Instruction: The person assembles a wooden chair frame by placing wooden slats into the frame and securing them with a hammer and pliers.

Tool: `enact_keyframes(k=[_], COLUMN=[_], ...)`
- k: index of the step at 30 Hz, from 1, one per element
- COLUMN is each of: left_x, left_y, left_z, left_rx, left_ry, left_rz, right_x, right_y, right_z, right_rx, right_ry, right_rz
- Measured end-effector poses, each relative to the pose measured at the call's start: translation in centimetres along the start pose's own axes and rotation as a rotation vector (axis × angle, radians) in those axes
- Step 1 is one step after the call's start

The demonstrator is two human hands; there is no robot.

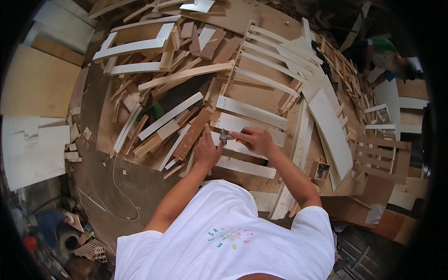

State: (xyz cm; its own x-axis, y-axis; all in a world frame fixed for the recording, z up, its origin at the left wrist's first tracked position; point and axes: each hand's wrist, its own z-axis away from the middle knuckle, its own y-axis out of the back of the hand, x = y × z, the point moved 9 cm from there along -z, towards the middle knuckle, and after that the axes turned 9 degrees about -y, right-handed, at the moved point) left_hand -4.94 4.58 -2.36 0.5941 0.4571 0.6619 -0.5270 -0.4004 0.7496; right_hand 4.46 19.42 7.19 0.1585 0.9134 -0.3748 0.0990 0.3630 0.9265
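Observation:
A slatted wooden frame (254, 112) with white-painted slats lies in front of me on a plywood surface. My right hand (255, 141) is closed round a hammer (223, 136), its dark metal head over the frame's left side. Just left of the hammer head, my left hand (208, 148) rests at the ends of the near slats, beside a reddish-brown board (192, 134). Its fingers point away from me and its thumb is spread towards the hammer. Any small nail there is too small to make out.
Loose wood strips (170, 116) pile up on the left, with a white-and-wood frame (135, 46) behind. A small box (320, 171) of dark bits sits right. White panels (330, 133) lean beyond it. A cord (114, 186) trails over the floor. Another person (382, 53) bends at far right.

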Motion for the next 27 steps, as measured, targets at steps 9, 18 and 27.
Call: enact_keyframes(k=[9,18,27], left_x=[0.3,0.1,0.0], left_y=[0.4,0.1,0.0], left_z=[-0.4,-0.4,-0.4], left_rx=[-0.034,-0.045,-0.054], left_ry=[0.025,0.026,0.030], left_rz=[0.030,0.001,-0.040], right_x=[1.8,3.1,2.1], right_y=[-0.4,-0.8,0.8], right_z=[-4.5,-8.1,-7.9], right_rx=[-0.223,-0.245,-0.236], right_ry=[0.318,0.480,0.526], right_rz=[0.007,-0.087,-0.176])
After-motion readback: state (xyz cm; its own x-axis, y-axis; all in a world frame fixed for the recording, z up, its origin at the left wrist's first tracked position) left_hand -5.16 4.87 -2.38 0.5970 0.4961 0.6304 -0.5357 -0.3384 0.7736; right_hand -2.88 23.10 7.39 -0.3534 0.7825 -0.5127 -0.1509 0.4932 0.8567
